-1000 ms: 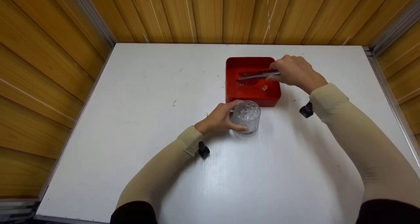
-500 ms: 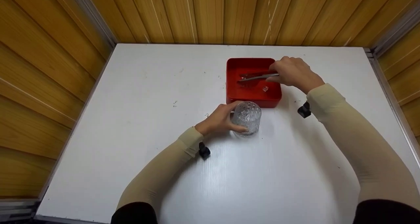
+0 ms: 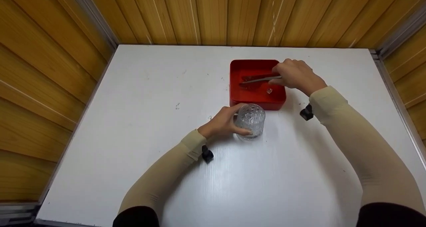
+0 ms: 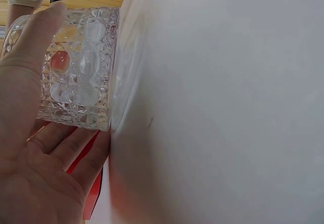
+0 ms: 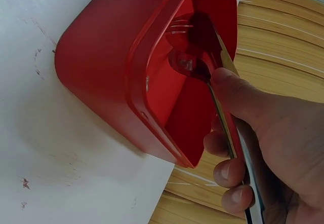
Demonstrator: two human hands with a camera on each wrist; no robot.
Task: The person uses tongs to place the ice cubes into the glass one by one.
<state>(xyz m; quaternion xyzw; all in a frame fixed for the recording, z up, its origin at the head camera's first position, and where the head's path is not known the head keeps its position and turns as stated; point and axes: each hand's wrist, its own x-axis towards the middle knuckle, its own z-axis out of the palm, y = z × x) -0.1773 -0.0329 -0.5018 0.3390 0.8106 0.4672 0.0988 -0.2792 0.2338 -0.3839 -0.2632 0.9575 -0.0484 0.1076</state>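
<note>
My left hand holds a clear cut-glass tumbler upright on the white table, thumb on the near side and fingers behind. The left wrist view shows the tumbler's patterned wall close up. Over the red square container, my right hand grips metal tongs whose tips reach down inside. In the right wrist view one tip is fork-shaped, the other spoon-shaped. A small clear cube shows at the spoon tip. Another clear cube lies on the container floor.
The container stands directly behind the tumbler, towards the back of the white table. Wood-look panels rise along the back and sides. Small dark marks dot the tabletop.
My right hand has shifted slightly left, and the arms of the tongs look closer together. The left hand stays around the tumbler.
</note>
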